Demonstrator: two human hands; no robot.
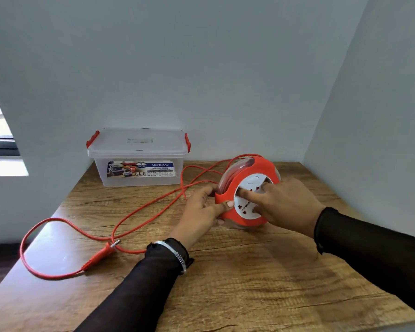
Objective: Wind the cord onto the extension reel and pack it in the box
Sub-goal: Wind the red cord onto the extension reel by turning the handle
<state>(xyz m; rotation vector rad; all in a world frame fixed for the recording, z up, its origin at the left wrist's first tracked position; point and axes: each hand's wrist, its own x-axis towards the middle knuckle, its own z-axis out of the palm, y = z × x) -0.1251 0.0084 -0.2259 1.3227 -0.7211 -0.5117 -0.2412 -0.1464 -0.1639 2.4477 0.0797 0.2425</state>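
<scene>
Two hands on reel, cord mostly loose

Left hand grips extension reel rim, thumb curled over. Right hand fingers press its white socket face. Cord sprawls across table to plug. Box behind, lid closed.

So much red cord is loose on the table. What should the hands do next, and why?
Probably turn the white hub with the right hand while the left hand steadies the reel: most of the cord and its plug lie unwound, and the box is shut.
</scene>
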